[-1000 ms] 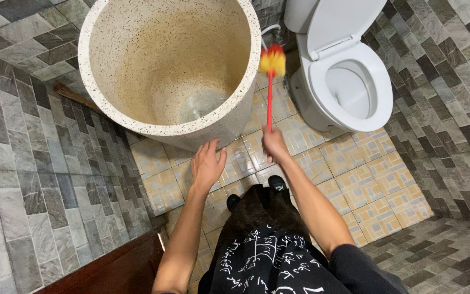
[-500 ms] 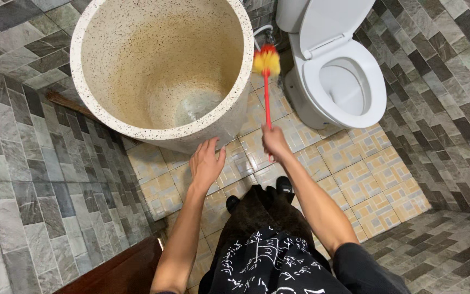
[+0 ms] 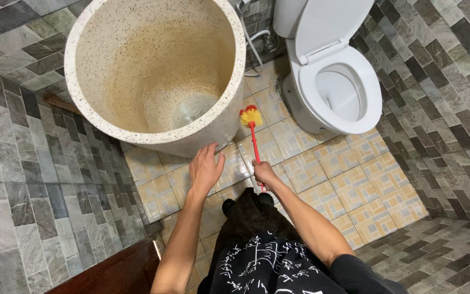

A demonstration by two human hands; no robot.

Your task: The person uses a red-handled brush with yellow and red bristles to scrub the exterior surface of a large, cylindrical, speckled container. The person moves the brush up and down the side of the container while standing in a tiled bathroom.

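Keep the right hand (image 3: 265,173) clenched firmly round the red handle of the toilet brush (image 3: 254,135), bristle head held low beside the speckled water basin (image 3: 235,117), while the left hand (image 3: 205,169), fingers spread, hovers near the basin wall.

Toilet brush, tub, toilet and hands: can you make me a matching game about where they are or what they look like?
Things:
1. toilet brush
2. round tub
3. toilet
4. left hand

Descriptions:
A. white, lid up
B. open, beside the tub wall
C. speckled cream, almost empty
D. red handle, held by the right hand

Pairs: 1-D, 2-C, 3-A, 4-B
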